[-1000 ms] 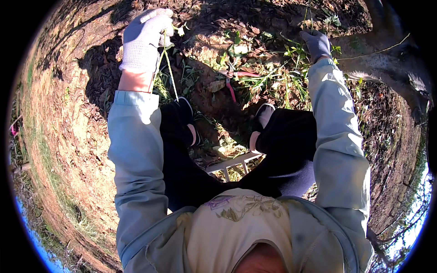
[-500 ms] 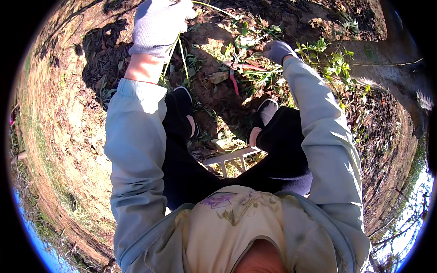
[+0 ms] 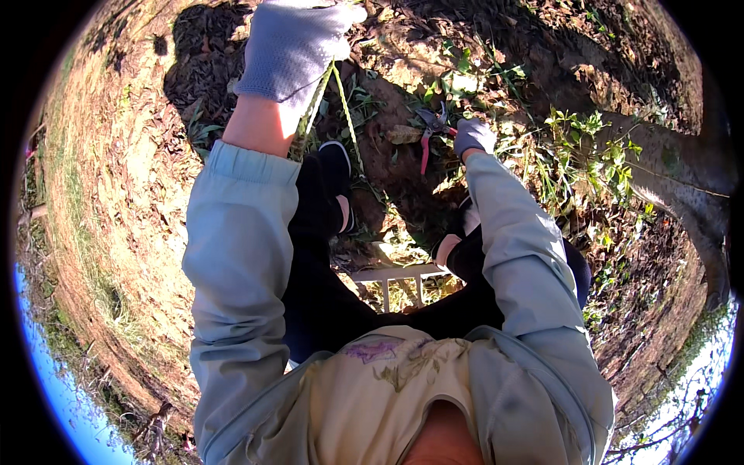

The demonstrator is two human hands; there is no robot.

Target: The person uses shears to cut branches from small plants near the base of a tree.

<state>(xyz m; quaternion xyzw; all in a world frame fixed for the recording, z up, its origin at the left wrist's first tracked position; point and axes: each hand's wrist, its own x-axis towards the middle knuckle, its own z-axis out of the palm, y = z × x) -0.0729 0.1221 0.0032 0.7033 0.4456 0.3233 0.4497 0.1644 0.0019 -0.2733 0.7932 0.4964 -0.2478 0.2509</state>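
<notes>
Holds pale green strands [image 3: 344, 97] in the gloved left hand [image 3: 298, 50], pinching them with curled fingers. Lets two narrow lengths hang from beneath that palm toward a dark shoe [image 3: 335, 167] on the body side of the left hand. Reaches lower with the gloved right hand [image 3: 474, 137], touching one red handle of the pruning shears [image 3: 425, 147]; cannot tell whether wrapped firmly around it. Has the shears just to the left of the right hand, over leaf-strewn soil [image 3: 395, 174], with handles splayed and the second one pointing back toward the body, apart from both hands. Shows leafy green shoots [image 3: 581, 143] to the right of the right hand, and farther right a thick grey trunk [image 3: 666, 159]. Includes a pale slatted frame [image 3: 395, 273] well below both hands, between the legs.
</notes>
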